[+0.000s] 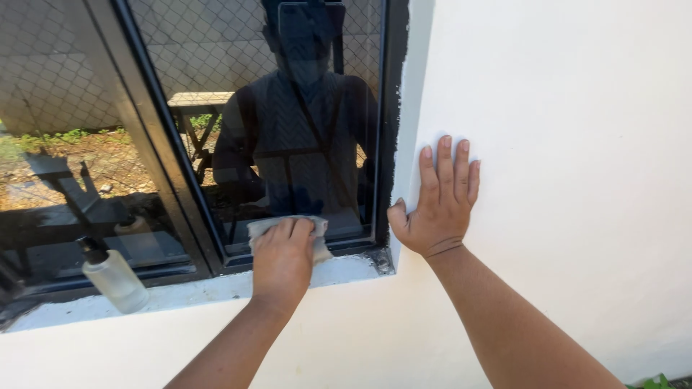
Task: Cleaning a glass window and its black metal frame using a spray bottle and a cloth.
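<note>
Head view: left hand (pixel 282 258) clamped on cloth (pixel 317 232) against window glass (pixel 216 79). Right hand (pixel 437 205) spread flat on wall (pixel 577 144). Spray bottle (pixel 112 276) on sill (pixel 194 292), contents clear.

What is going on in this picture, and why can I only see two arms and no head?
The camera sits on the person's head and looks down, so you see what they see: their own two arms reaching out. No machine is here, just bare hands.

The left hand presses a small pale cloth against the bottom of a window pane, just above the white sill. The right hand lies flat, fingers spread, on the white wall beside the window's dark frame. It holds nothing.

On the sill to the left stands a clear spray bottle with a dark top.

The dark shape in the glass is a reflection of the person standing in front of the window. You can also see a wire fence and some ground mirrored in the glass.
</note>
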